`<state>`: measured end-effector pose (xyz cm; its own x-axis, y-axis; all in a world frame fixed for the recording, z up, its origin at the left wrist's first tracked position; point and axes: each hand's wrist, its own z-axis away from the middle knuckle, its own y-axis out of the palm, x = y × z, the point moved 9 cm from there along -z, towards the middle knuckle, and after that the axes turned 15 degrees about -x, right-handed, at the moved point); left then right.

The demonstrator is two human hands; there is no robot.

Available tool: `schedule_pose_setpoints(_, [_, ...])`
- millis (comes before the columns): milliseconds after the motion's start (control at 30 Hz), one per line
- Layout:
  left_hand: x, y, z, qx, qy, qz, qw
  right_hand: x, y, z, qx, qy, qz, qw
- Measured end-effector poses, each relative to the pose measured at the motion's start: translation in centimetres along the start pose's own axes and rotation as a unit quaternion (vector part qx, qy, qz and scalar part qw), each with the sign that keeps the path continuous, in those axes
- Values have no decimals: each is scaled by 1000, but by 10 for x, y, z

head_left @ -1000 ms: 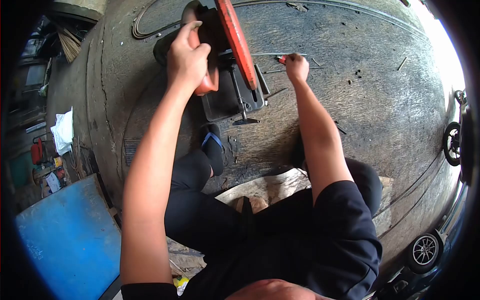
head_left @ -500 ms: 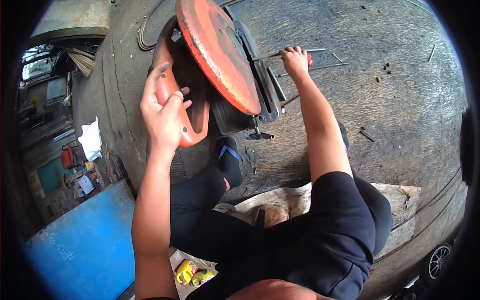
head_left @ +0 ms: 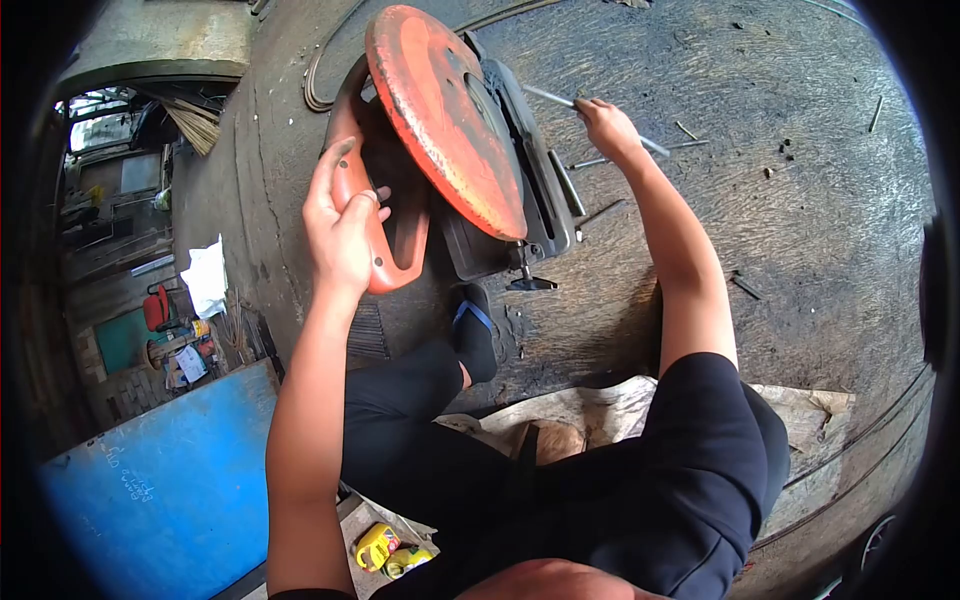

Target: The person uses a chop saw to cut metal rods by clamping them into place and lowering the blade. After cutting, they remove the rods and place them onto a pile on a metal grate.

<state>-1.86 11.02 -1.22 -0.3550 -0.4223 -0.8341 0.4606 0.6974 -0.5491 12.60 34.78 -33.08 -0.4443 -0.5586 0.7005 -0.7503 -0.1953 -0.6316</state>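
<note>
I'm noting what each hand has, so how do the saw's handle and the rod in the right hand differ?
Colour: the handle is orange, while the rod is grey. Shape: the handle is a thick loop, while the rod is thin and looks straight. Hold: the left hand wraps around the handle, while the right hand has the rod. Shared: each is held in one bare hand.
</note>
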Motion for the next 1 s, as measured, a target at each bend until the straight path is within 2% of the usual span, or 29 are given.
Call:
schedule_pose_setpoints(33, [0,0,-1,0,1,3,1000,2,-13,0,-38,36,-48,997])
schedule_pose_setpoints(100, [0,0,-4,5,40,-13,999,-4,-25,13,-63,182,-101,976])
schedule_pose_setpoints(133, [1,-1,-6,-3,58,-5,998,-7,-27,21,-103,197,-112,969])
schedule_pose_setpoints(167, [0,-1,-7,-6,59,9,998,-3,-30,30,-102,221,-120,962])
schedule_pose_setpoints(200, [-4,-3,-6,-23,103,-66,992,0,-30,40,-91,239,-151,955])
schedule_pose_setpoints(233, [-10,-5,-5,-41,143,-142,979,14,-40,52,-49,297,-172,938])
schedule_pose_setpoints(267, [-19,-4,-4,-44,187,-160,968,16,-37,65,-82,312,-227,919])
schedule_pose_setpoints(300, [-16,-5,-9,-35,157,-153,975,15,-30,85,-95,357,-331,868])
schedule_pose_setpoints(367, [-7,-5,-17,-12,71,-115,991,42,-36,111,-74,335,-325,881])
schedule_pose_setpoints(433, [-3,-8,-15,-32,74,-133,988,61,-36,141,-66,382,-371,844])
schedule_pose_setpoints(500, [-14,-5,-4,-21,-4,-122,992,68,-27,167,-46,462,-448,764])
schedule_pose_setpoints(567, [-14,-3,0,-20,3,-132,991,67,-17,183,-3,515,-509,690])
schedule_pose_setpoints(633, [-10,-1,1,-16,-17,-23,999,62,-13,191,46,535,-540,648])
schedule_pose_setpoints(700, [-3,-1,-2,-8,-30,1,1000,54,-3,195,109,543,-561,616])
schedule_pose_setpoints(767, [-4,-1,0,0,-36,25,999,46,2,198,155,540,-552,616])
schedule_pose_setpoints(833, [3,-4,-4,-28,-64,57,996,40,15,207,200,542,-574,581])
schedule_pose_setpoints(1000, [6,-4,-10,-19,-55,-7,998,40,30,225,245,543,-616,515])
